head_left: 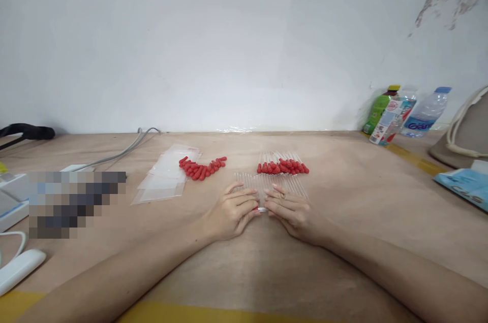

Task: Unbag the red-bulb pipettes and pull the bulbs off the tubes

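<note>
My left hand (237,211) is closed, pinching a red rubber bulb that shows only as a sliver of red at the fingertips. Facing it, my right hand (292,211) has its fingers closed on a clear glass dropper tube (262,209), a short piece of which bridges the gap between the hands. Whether the tube's end sits inside the bulb, I cannot tell. Just beyond my fingers lies a row of bare glass tubes (247,180), partly covered by both hands. Behind that row are several droppers with red bulbs (282,166) fitted, their tubes pointing away. Loose red bulbs (202,169) form a curved pile farther left.
Clear plastic bags (163,181) lie flat beside the loose bulbs. A grey cable (125,152) and a white device (21,269) are at left. Bottles (425,112), a carton (391,122), a blue packet (467,188) and a beige bag (468,127) stand or lie at right.
</note>
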Available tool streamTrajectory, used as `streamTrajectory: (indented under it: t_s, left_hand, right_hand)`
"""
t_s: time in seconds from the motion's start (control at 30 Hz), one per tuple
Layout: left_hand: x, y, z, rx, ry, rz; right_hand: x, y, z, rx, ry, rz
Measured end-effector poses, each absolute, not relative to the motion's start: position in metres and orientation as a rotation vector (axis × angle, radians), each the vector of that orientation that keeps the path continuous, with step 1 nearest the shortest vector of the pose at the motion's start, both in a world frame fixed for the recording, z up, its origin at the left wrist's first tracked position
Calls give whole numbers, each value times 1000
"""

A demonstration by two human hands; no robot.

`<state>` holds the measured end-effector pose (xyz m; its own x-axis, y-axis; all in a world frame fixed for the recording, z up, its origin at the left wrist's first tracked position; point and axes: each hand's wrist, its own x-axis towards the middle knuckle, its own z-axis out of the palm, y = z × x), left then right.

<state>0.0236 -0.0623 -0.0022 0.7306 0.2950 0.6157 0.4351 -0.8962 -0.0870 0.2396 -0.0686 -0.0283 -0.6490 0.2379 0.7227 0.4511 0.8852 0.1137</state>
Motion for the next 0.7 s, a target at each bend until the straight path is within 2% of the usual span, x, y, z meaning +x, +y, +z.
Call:
streamTrajectory:
  t_s: [0.27, 0.5, 0.6, 0.7]
  left_hand:
    - [18, -62, -2, -2701, -519, -957]
    - [-6, -50, 1, -2579, -715, -1041]
    - [-18, -33, 11, -2518, -907, -1080]
    - [-41, -6, 29, -2318, -1288, -1128]
  right_hand:
    - [251, -75, -26, -477, -2302, -346]
    - [282, -71, -18, -841, -2090, -354]
    - [291, -64, -18, -1063, -2022, -435]
    - [298, -58, -19, -1288, -1933, -402]
